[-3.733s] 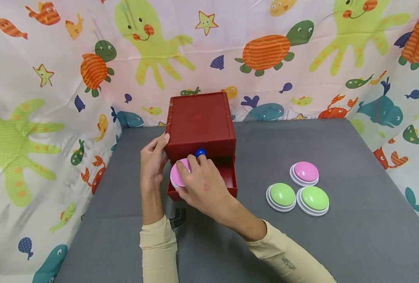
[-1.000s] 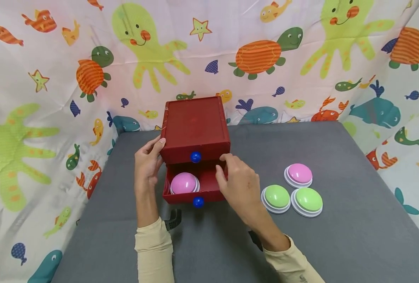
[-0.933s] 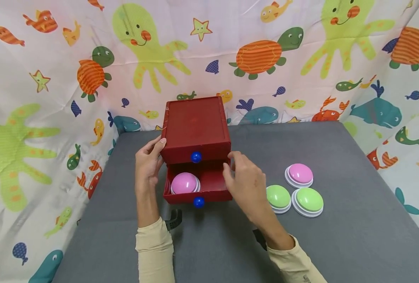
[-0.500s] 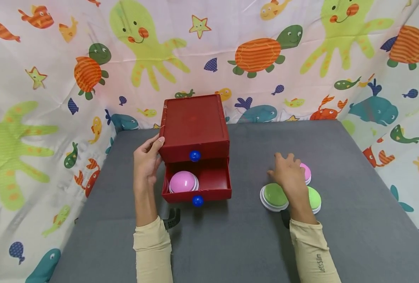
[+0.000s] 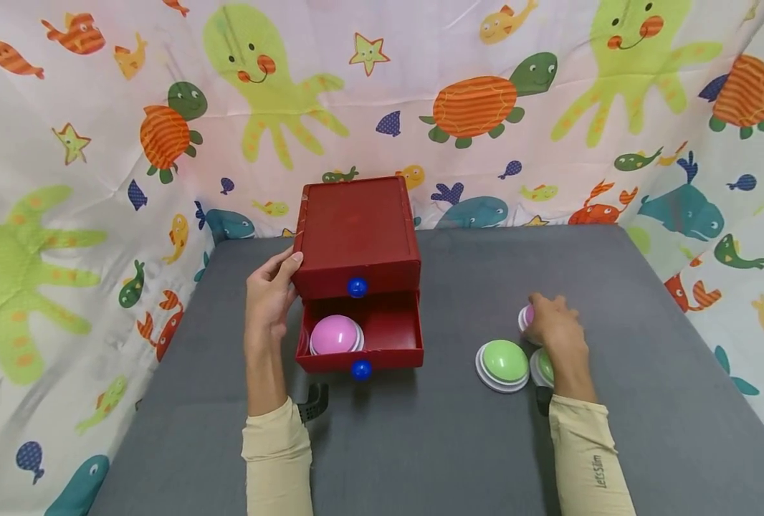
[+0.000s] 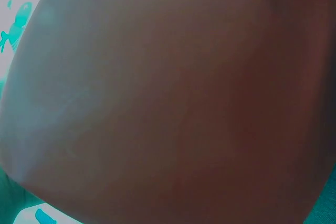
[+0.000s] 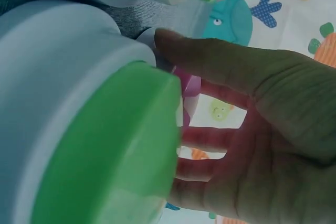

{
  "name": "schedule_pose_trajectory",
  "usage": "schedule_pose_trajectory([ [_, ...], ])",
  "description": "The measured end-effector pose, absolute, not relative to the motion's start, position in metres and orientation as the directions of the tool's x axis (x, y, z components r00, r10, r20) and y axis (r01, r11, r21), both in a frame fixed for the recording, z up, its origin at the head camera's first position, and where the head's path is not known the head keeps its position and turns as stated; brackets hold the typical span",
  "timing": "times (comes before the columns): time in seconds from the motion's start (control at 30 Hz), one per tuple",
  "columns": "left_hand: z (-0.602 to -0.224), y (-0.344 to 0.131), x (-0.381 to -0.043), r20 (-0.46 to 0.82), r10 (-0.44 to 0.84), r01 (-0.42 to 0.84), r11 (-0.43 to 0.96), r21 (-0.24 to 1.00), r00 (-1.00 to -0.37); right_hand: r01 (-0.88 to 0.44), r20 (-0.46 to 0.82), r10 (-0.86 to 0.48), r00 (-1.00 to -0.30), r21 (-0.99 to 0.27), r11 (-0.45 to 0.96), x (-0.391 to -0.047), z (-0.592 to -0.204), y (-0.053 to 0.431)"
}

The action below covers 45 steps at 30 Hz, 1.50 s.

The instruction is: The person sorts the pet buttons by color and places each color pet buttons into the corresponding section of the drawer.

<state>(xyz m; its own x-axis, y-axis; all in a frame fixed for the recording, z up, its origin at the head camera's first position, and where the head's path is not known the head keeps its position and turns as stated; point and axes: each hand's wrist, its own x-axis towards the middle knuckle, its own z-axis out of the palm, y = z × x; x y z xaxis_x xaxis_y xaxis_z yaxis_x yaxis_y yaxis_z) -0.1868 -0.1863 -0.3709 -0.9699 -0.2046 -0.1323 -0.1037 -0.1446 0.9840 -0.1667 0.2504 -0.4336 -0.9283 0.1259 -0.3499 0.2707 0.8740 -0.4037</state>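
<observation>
A red two-drawer cabinet (image 5: 356, 229) with blue knobs stands at the back of the grey table. My left hand (image 5: 267, 297) grips its left side, thumb on the top front edge. In the pulled-out lower drawer (image 5: 395, 356) lies a pink dome button (image 5: 335, 335) with a white base. At the right, my right hand (image 5: 559, 337) reaches over a second pink button (image 5: 527, 319), covering much of it. In the right wrist view the fingers and thumb are spread around that pink button (image 7: 190, 86), thumb tip at its white base. Skin fills most of the left wrist view.
Two green dome buttons are near my right hand: one (image 5: 506, 360) in front and to its left, another (image 5: 545, 369) partly under my wrist. The upper drawer (image 5: 385, 278) is closed. A curtain (image 5: 382, 154) printed with sea animals surrounds the table.
My right hand has left the pink button in the drawer and moved right to the other pink button on the table. The left hand has kept its place on the cabinet.
</observation>
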Motion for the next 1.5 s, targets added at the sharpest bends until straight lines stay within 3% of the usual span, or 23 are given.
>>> schedule_pose_trajectory([
  [0.77, -0.369, -0.184, -0.186, -0.100, -0.142, -0.080, -0.135, 0.988, -0.985, 0.284, -0.362, 0.123, -0.924, -0.436, 0.854, -0.169, -0.439, 0.259],
  [1.13, -0.369, -0.187, -0.182, -0.111, -0.171, -0.092, -0.119, 0.989, -0.979, 0.264, -0.342, 0.105, -0.934, -0.461, 0.848, -0.172, -0.441, 0.262],
  [1.5, -0.369, -0.187, -0.185, -0.112, -0.172, -0.094, -0.112, 0.989, -0.979, 0.184, -0.173, 0.107, -0.979, -0.525, 0.831, -0.163, -0.408, 0.262],
])
